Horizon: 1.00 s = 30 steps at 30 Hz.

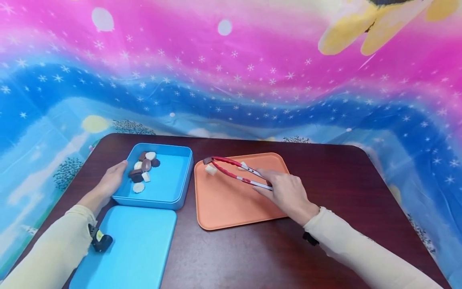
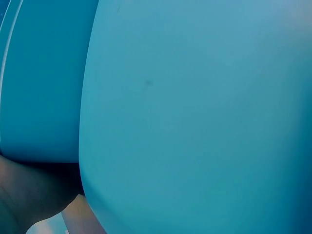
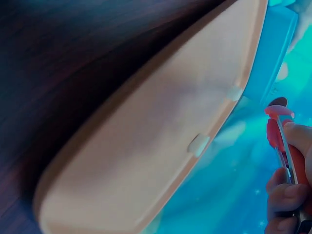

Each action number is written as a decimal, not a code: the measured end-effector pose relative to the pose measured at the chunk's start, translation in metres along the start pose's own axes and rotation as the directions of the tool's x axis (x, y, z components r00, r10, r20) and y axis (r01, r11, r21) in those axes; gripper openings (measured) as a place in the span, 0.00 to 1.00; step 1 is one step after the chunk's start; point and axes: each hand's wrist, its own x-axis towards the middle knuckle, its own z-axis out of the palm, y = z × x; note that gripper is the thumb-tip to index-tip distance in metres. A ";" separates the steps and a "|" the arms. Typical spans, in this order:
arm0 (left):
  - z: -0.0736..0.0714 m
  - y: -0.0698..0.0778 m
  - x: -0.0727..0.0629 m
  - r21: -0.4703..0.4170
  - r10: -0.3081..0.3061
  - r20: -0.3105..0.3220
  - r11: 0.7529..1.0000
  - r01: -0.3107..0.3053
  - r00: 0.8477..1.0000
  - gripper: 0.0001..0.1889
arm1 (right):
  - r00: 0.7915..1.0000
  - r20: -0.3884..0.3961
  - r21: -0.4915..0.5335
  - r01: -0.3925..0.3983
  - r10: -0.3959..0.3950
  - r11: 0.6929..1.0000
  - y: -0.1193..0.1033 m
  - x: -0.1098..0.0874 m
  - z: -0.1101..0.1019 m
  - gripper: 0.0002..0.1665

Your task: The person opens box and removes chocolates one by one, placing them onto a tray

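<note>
Red tongs (image 1: 246, 180), the right hand (image 1: 290, 194) curled round them, pinch a brown chocolate (image 1: 207, 161) by the orange tray (image 1: 234, 204)'s far left corner; squeeze evenly, left hand (image 1: 111, 179) steadying the blue box (image 1: 166, 176), finger curl unclear.

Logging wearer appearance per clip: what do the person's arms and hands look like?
The left sleeve and right sleeve are long and pale cream. Left grip and right grip are ungloved. A black wrist camera with a yellow-green mark sits at the left cuff; a black piece shows below the right cuff. No cables show.
</note>
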 end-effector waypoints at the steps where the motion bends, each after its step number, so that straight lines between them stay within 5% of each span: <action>1: 0.000 0.000 0.000 0.000 0.000 0.000 1.000 0.000 1.000 0.43 | 1.000 -0.002 -0.002 0.000 0.000 1.000 0.002 -0.001 0.000 0.29; 19: 0.000 -0.001 -0.001 0.002 0.059 -0.007 0.998 -0.059 0.998 0.42 | 1.000 -0.022 -0.078 -0.005 0.003 0.997 0.033 -0.014 0.017 0.24; 30: 0.000 0.001 -0.001 0.010 0.033 -0.011 0.999 -0.033 0.999 0.43 | 0.999 0.039 -0.135 0.008 -0.003 0.991 0.037 -0.020 0.020 0.27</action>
